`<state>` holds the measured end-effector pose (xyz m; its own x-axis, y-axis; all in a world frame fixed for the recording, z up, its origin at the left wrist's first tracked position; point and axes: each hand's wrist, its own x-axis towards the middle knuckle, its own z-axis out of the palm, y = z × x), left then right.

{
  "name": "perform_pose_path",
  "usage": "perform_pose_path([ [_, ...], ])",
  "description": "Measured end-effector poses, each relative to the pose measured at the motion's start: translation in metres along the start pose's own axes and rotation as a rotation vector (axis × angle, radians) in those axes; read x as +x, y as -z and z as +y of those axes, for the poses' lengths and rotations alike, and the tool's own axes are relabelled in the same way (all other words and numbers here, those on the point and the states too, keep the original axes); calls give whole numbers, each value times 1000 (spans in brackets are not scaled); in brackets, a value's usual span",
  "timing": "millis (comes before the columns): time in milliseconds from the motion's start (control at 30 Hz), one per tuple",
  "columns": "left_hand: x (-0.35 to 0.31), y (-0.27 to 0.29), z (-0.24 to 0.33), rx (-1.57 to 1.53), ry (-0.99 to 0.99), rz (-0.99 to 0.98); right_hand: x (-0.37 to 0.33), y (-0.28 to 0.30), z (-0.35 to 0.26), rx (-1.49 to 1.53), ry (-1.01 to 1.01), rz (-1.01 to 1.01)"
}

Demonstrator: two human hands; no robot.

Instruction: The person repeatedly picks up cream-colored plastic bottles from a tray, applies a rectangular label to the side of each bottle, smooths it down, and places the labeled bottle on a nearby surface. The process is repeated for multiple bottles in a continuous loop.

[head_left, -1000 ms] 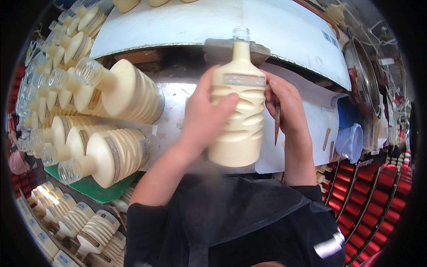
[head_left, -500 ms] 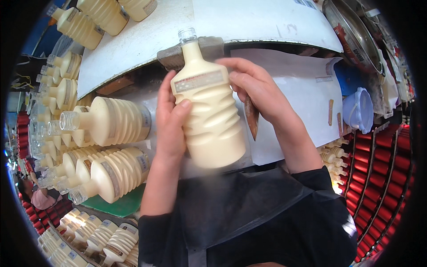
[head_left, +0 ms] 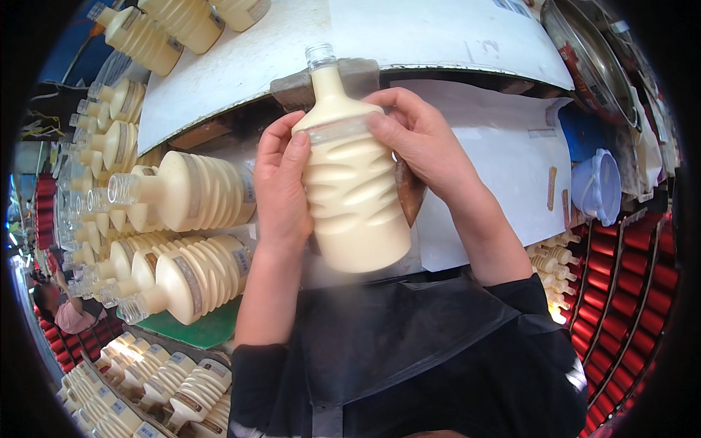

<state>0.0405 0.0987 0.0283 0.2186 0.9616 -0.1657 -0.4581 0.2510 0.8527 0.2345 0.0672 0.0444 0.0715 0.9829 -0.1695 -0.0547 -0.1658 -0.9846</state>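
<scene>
A cream-coloured bottle (head_left: pixel 358 197) with wavy ridges lies before me, its clear threaded neck pointing away and resting by a grey block (head_left: pixel 292 87). A pale label band (head_left: pixel 339 131) crosses its shoulder. My left hand (head_left: pixel 281 175) is closed round the bottle's left side, thumb on the label's left end. On the opposite side, my right hand (head_left: pixel 416 139) has its fingers curled at the shoulder and its thumb pressed on the label's right end. A brown pointed tool (head_left: pixel 409 191) juts out below the right palm; whether the hand holds it is hidden.
Many similar bottles (head_left: pixel 197 193) lie stacked at left, with more (head_left: pixel 197 387) at lower left. Past the block runs a white tabletop (head_left: pixel 438 33). White sheeting (head_left: pixel 489 168), a lilac bucket (head_left: pixel 596 186) and racks of red cylinders (head_left: pixel 621 292) are at right. Another person (head_left: pixel 73 310) is far left.
Both thumbs have come onto the label band, the right one moving inward over its right end. The brown tool is now more covered by the right hand. The whole view has shifted slightly.
</scene>
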Motion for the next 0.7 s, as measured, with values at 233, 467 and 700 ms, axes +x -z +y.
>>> perform_pose_path([
  [233, 1, -2, -2, 30, -29, 25, 1, 0, 0, -20, -16, 7],
  [467, 1, -2, -3, 23, -28, 22, 2, 0, 4, 7, -25, 4],
  [700, 1, -2, -1, 37, -27, -6, -1, 0, -4, 25, -23, 14],
])
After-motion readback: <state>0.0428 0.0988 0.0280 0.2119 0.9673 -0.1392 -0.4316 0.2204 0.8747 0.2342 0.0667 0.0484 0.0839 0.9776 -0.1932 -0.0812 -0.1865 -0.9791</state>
